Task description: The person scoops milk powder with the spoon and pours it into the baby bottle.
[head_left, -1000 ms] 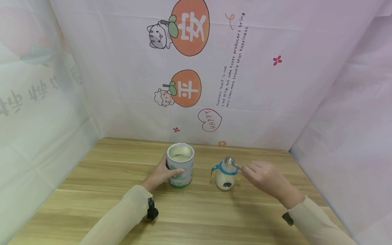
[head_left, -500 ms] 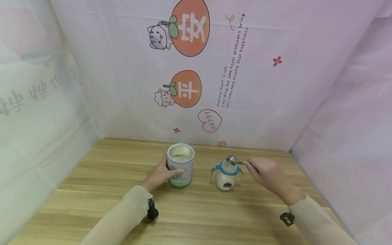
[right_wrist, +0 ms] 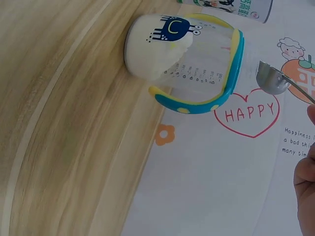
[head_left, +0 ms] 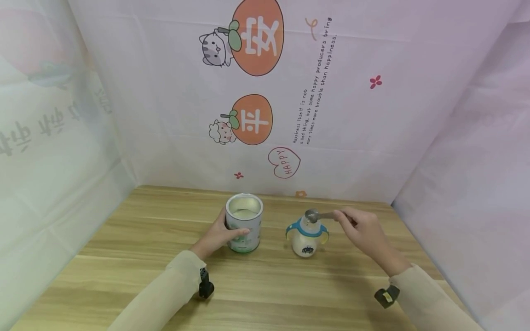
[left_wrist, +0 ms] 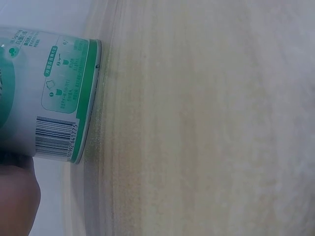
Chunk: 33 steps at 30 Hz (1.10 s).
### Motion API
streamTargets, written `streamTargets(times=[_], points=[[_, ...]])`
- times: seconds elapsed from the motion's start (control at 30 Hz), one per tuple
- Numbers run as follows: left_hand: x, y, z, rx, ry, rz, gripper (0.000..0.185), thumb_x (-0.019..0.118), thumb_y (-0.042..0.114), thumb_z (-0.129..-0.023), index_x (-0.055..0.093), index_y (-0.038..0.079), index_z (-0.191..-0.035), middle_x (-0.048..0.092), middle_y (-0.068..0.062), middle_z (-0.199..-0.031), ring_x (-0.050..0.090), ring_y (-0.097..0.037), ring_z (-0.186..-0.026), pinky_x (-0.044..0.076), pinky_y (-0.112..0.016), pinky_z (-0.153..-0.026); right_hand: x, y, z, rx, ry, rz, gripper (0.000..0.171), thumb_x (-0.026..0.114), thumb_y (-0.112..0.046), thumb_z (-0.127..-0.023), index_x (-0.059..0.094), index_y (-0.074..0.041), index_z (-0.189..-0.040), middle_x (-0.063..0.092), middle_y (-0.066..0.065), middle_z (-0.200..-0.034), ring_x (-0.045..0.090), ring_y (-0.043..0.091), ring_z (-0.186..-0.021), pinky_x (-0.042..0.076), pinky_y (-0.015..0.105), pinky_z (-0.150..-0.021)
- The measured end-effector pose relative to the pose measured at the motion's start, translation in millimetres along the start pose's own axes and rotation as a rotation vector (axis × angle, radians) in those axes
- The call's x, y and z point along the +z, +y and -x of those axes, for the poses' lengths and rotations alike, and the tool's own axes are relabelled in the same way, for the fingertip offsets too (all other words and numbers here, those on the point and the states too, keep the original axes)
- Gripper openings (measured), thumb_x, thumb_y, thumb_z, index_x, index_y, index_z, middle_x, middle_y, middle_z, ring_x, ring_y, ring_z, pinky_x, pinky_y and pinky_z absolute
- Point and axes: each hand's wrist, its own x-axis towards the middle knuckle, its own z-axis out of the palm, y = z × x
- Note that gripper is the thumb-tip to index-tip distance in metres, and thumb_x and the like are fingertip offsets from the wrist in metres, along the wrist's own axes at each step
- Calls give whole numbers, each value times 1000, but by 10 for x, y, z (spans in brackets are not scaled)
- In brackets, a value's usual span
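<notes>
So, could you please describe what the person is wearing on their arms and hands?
Both arms are covered by long, loose sleeves in a pale cream colour, the left sleeve and the right sleeve alike, reaching to the wrists. A small black device is strapped at each wrist, the left wrist device and the right wrist device. The left hand and right hand are bare, with no gloves or rings visible.

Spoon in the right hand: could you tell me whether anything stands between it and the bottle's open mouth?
Nothing visible does. The spoon hangs just above the bottle, pinched by the right hand; the can stands apart.
</notes>
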Motion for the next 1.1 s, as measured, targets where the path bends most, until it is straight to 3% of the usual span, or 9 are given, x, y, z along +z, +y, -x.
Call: streamTargets(times=[0.23, 0.4, 0.6, 0.73, 0.9, 1.1], points=[[4, 0, 6, -1, 3, -4, 100, 85, 32, -83, 17, 34, -157, 37, -7, -154, 35, -30, -140, 25, -61, -113, 6, -43, -32, 174, -8, -32, 15, 65, -9, -98, 73, -13, -86, 41, -13, -55, 30, 3, -45, 29, 20, -40], [2, -16, -2, 17, -3, -4, 100, 85, 33, -82, 18, 35, -157, 36, -7, -154, 35, -30, -140, 26, -61, -113, 0, -94, -51, 394, -59, -89, 27, 58, -25, -104, 75, -10, -88, 50, -4, -59, 36, 9, -47, 36, 27, -46], [0, -11, 0, 23, -7, -3, 99, 85, 32, -83, 19, 36, -156, 36, -8, -154, 36, -29, -139, 27, -61, -112, -14, -105, -91, 639, -103, -240, 44, 50, -44, -105, 73, -7, -96, 37, 0, -55, 29, 10, -46, 33, 29, -43], [0, -2, 1, 7, 1, -8, 99, 85, 33, -83, 18, 36, -156, 37, -7, -154, 36, -30, -139, 26, -61, -112, -10, -114, -132, 697, -110, -321, 48, 50, -50, -103, 72, -8, -96, 37, -1, -53, 29, 12, -45, 31, 29, -39], [-4, -2, 0, -5, -1, -10, 100, 85, 33, -83, 18, 34, -157, 35, -7, -154, 34, -30, -140, 25, -61, -113, 30, -156, -190, 757, -99, -448, 48, 54, -48, -102, 72, -4, -96, 38, -1, -52, 30, 12, -47, 34, 30, -45], [-11, -7, 0, -8, -1, -6, 101, 86, 34, -81, 18, 32, -157, 35, -8, -154, 35, -31, -140, 26, -61, -112, 97, -227, -295, 797, -110, -525, 47, 55, -47, -102, 69, -3, -95, 36, -3, -52, 29, 12, -48, 34, 29, -49]])
